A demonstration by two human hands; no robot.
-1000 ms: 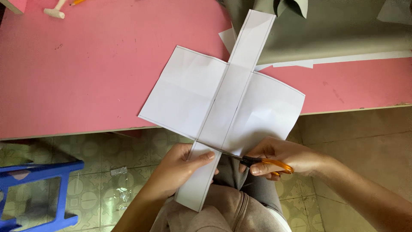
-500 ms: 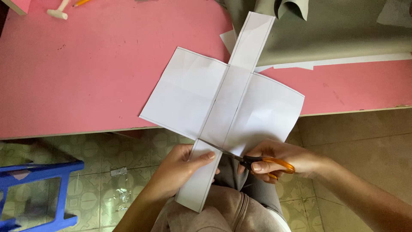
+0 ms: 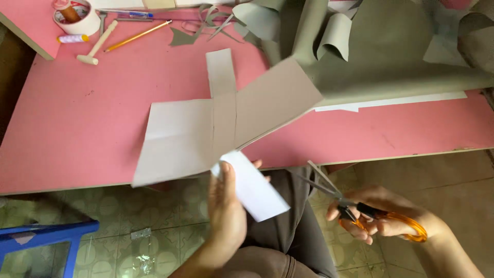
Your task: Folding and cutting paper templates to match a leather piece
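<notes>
Left hand [image 3: 226, 206] raised over the lap, thumb and fingers pinching the near flap of a cross-shaped white card cutout [image 3: 216, 128], bending that flap up and toward the body. Rest of the cutout lying on the pink table [image 3: 77, 123], near edge hanging just past the table's front rim, one wing lifted at the right. Right hand [image 3: 381, 213] held apart, low and to the right above the tiled floor [image 3: 128, 231], fingers closed through the orange handles of a pair of scissors [image 3: 355, 206], blades parted and pointing up-left toward the card but not touching it. Risks, as a judgement: flap likely to crease or tear at the fold if pulled harder, since only a pinch holds it; overhanging cutout could slide off the rim with nothing pressing it flat; open blades close to the knee and the pinching fingers, so a careless swing could nick cloth or skin. Around: grey sheet material [image 3: 391, 46], curled and heaped along the far right, crowding the lifted wing; grey offcuts [image 3: 182, 36] beyond the top strip; a roll of tape [image 3: 77, 18], a small white hammer [image 3: 95, 46], a yellow pencil [image 3: 138, 35] and a blue pen [image 3: 126, 14] at far left, well apart from the work; a blue stool [image 3: 46, 237] on the floor at lower left.
</notes>
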